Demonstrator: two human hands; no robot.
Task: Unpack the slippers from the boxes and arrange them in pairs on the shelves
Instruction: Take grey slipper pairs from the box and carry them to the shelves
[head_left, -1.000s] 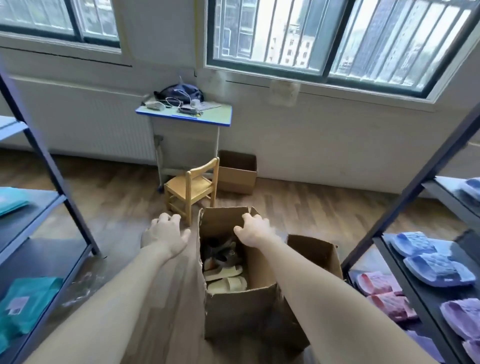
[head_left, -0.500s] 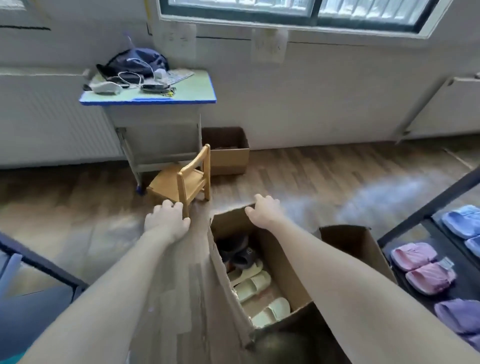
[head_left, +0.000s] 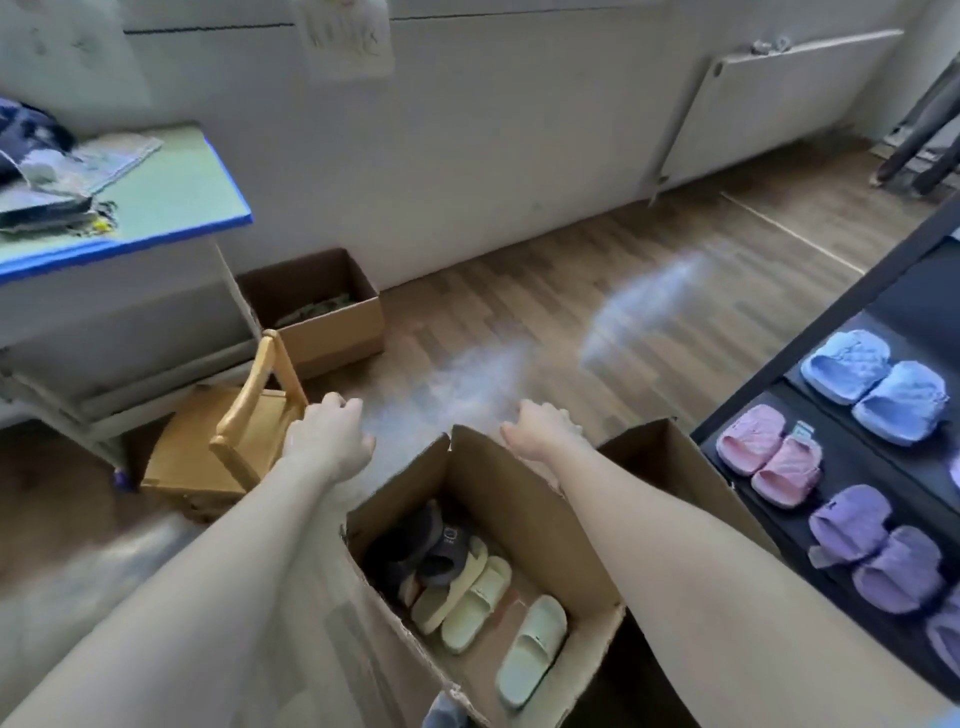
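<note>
Looking down into an open cardboard box (head_left: 519, 499) at the bottom centre of the frame, and that's where the slippers are: three pale green slippers (head_left: 532, 652) plus a clump of dark grey slippers (head_left: 415, 545) jammed toward its far left corner. The pale ones are plain chunky slides with one wide strap, smooth and matte. Their long axes all run on a diagonal, lower left to upper right of the frame, strap ends toward the upper right. Two sit right beside each other, touching, the left one tipped up a bit against the grey clump. The third lies flat and apart, nearer the bottom edge. The grey ones are piled up, so I can't tell which way they point.

Both bare arms reach forward over the box. The left hand (head_left: 330, 441) hovers left of the box's far corner, fingers loosely bent down and close together, gripping nothing. The right hand (head_left: 540, 431) is at the far rim with its fingers dropping out of sight past the knuckles, so I can't tell if they're on the cardboard.

On the right of the frame is a black shelf (head_left: 872, 467) with a blue pair (head_left: 872, 384), a pink pair (head_left: 769, 457) and a purple pair (head_left: 878, 551), each side by side. A second box (head_left: 670, 457) stands between the first box and the shelf. There's a small wooden chair (head_left: 234, 441) centre left, near the left hand
</note>
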